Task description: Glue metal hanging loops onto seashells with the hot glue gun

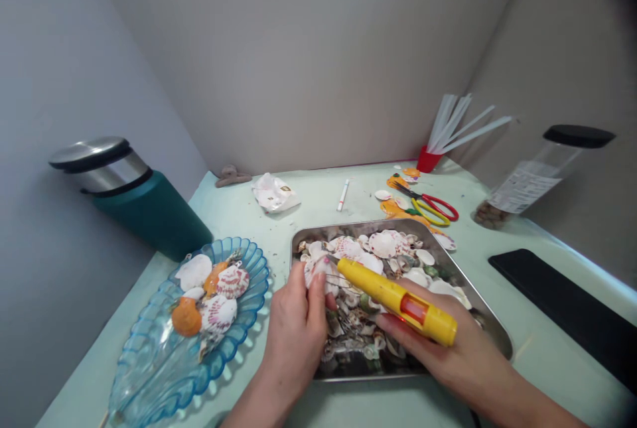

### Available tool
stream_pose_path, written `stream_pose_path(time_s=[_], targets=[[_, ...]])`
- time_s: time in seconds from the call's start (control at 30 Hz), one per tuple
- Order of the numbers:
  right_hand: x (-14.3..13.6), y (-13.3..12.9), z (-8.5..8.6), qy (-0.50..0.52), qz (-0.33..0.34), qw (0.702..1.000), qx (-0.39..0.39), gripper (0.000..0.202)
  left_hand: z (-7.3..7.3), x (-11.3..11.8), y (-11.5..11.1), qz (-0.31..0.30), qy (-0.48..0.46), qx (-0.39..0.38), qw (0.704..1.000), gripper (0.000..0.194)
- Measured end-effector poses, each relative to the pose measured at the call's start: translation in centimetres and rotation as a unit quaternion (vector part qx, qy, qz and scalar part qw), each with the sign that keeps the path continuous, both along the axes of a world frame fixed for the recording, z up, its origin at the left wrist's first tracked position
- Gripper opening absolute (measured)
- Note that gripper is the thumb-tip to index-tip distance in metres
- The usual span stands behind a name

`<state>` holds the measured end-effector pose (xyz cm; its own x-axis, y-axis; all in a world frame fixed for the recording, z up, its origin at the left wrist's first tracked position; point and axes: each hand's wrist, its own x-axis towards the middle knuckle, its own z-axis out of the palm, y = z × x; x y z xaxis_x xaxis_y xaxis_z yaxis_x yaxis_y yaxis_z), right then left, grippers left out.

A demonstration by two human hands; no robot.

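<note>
My left hand [297, 325] pinches a pale pinkish shell [318, 270] above the left part of a metal tray [485, 308]. The tray holds many white, brown and greenish shells. In my right hand [445, 342] is a yellow hot glue gun [385, 288], its tip pointing left at the held shell and close to it or touching. Fine strands show beside the shell. My right fingers are partly hidden under the yellow body.
Left: a blue leaf-shaped dish [139, 368] with shells, and a teal bottle [154, 212]. Behind: a crumpled white packet [273, 194], a white marker [343, 194], scissors [438, 208], glue sticks in a red cup [428, 160]. Right: a clear jar [527, 182] and a black flat object [562, 312].
</note>
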<state>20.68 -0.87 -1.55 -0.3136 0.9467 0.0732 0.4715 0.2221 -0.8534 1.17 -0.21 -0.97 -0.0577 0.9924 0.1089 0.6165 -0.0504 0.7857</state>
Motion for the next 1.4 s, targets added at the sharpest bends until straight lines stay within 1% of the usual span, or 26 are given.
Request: stream_pose_path(time_s=[0.23,0.43,0.63,0.83,1.0,1.2,1.3,1.4], targets=[[0.11,-0.29,-0.46,-0.012,-0.026,0.999,0.027,0.019,0.24,0.03,0.11,-0.007,0.004,-0.001,1.0,0.022],[-0.07,-0.2,-0.12,-0.013,-0.019,0.999,0.023,0.02,0.36,0.13,-0.02,-0.014,0.025,0.013,1.0,0.023],[-0.16,-0.18,0.32,-0.01,-0.019,0.999,0.025,0.019,0.13,0.07,-0.05,0.003,-0.029,-0.006,1.0,0.024],[-0.03,-0.09,0.06,-0.013,-0.023,0.999,0.03,0.02,0.26,0.07,-0.09,-0.016,0.011,0.002,1.0,0.024],[-0.04,-0.14,-0.11,-0.019,-0.019,0.999,0.024,0.02,0.02,-0.02,-0.03,0.007,-0.033,-0.002,0.999,0.024],[-0.08,-0.05,-0.07,-0.016,-0.026,0.999,0.031,0.022,0.04,0.0,0.02,-0.008,-0.017,-0.01,1.0,0.022],[-0.01,-0.18,-0.01,-0.022,-0.031,0.999,0.036,0.022,0.06,-0.02,0.03,0.0,-0.032,-0.012,0.999,0.022],[0.06,-0.33,0.05,-0.025,-0.023,0.999,0.028,0.022,0.14,-0.02,0.04,0.01,-0.05,-0.011,0.999,0.023]])
